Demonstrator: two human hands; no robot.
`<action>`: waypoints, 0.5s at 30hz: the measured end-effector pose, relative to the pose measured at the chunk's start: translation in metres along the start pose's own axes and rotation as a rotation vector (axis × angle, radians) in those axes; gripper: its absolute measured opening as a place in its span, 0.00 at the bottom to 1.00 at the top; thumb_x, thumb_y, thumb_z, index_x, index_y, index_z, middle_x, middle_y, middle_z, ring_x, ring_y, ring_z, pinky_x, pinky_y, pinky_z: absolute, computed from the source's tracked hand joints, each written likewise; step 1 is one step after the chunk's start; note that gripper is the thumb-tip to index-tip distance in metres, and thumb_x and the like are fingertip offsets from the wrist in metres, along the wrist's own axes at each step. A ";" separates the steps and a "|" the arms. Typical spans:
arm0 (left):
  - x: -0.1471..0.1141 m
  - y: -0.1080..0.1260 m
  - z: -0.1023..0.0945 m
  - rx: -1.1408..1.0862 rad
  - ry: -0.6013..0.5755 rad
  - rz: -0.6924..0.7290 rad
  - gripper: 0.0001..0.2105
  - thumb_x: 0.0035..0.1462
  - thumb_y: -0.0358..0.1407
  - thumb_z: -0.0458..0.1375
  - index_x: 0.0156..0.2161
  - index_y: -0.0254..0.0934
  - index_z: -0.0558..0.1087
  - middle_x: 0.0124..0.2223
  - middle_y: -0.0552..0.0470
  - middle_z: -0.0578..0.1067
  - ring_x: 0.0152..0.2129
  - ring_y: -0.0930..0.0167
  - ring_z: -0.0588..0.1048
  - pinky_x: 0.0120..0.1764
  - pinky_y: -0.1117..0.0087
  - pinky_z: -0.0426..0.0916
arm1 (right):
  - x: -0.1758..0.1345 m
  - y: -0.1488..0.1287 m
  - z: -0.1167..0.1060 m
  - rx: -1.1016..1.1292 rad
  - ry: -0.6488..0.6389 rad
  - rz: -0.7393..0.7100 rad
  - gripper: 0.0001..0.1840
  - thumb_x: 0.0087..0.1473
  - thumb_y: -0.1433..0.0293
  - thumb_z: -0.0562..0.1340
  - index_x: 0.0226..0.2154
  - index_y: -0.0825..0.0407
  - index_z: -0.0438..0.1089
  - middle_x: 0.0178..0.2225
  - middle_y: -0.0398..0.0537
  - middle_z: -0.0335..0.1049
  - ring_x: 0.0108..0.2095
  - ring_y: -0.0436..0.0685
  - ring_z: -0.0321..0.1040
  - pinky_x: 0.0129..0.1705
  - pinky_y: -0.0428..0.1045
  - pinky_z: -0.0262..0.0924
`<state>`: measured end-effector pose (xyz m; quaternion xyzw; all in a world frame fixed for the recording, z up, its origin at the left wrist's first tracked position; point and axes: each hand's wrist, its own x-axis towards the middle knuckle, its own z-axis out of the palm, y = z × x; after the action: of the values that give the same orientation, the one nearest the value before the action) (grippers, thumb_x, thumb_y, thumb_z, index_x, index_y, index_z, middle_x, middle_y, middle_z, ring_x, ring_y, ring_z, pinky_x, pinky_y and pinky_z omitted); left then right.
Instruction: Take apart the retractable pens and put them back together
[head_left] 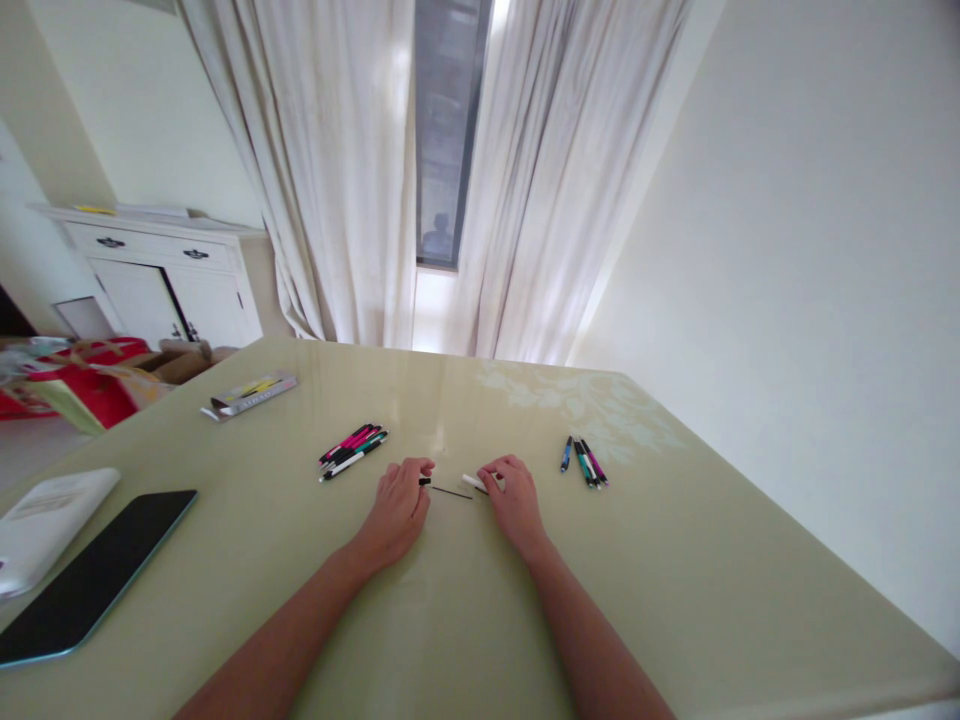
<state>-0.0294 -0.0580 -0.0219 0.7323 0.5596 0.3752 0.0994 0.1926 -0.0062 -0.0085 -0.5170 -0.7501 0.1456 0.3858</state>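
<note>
My left hand [397,500] is closed, with a small black pen part [425,481] pinched between thumb and fingers. Across from it, my right hand [512,496] pinches a white pen barrel [472,482], its far end partly hidden by the fingers. A thin dark pen refill [452,492] lies on the table between the two hands. To the left of my left hand rests a pile of pens [354,450] in pink, black, white and teal. Beyond my right hand lies a smaller group of pens [589,463], with a blue pen [566,454] beside it.
The pale green table [450,620] carries an opened pen box [251,394] at the far left. A black tablet [97,575] and a white device [52,525] lie at the near left. Curtains, a window and a white cabinet [172,275] stand behind; a wall borders the right.
</note>
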 end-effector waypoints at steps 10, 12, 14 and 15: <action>0.002 -0.004 0.001 -0.069 -0.050 0.075 0.11 0.62 0.25 0.46 0.46 0.38 0.66 0.44 0.47 0.74 0.44 0.62 0.70 0.50 0.58 0.65 | -0.001 -0.004 0.001 -0.025 -0.055 -0.036 0.04 0.58 0.71 0.67 0.33 0.50 0.80 0.37 0.49 0.74 0.41 0.59 0.69 0.47 0.53 0.60; 0.003 -0.005 0.002 -0.058 -0.060 0.083 0.11 0.65 0.27 0.46 0.46 0.38 0.67 0.45 0.47 0.75 0.44 0.63 0.71 0.51 0.58 0.65 | -0.002 -0.007 0.001 -0.042 -0.084 -0.055 0.03 0.57 0.72 0.68 0.32 0.49 0.80 0.37 0.49 0.74 0.42 0.59 0.69 0.48 0.53 0.58; 0.005 -0.006 0.002 -0.009 -0.067 0.076 0.10 0.67 0.29 0.47 0.47 0.38 0.69 0.46 0.47 0.75 0.44 0.62 0.71 0.51 0.58 0.64 | -0.003 -0.008 0.002 -0.054 -0.103 -0.069 0.03 0.56 0.72 0.69 0.32 0.48 0.80 0.38 0.48 0.74 0.43 0.59 0.68 0.49 0.53 0.57; 0.006 -0.007 0.001 0.030 -0.071 0.070 0.10 0.68 0.30 0.47 0.47 0.38 0.70 0.46 0.47 0.75 0.44 0.62 0.71 0.51 0.58 0.64 | -0.003 -0.009 0.003 -0.059 -0.109 -0.073 0.03 0.56 0.72 0.70 0.32 0.48 0.81 0.38 0.48 0.74 0.44 0.59 0.68 0.49 0.54 0.57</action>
<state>-0.0329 -0.0500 -0.0239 0.7656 0.5353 0.3438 0.0953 0.1856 -0.0124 -0.0064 -0.4919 -0.7923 0.1372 0.3339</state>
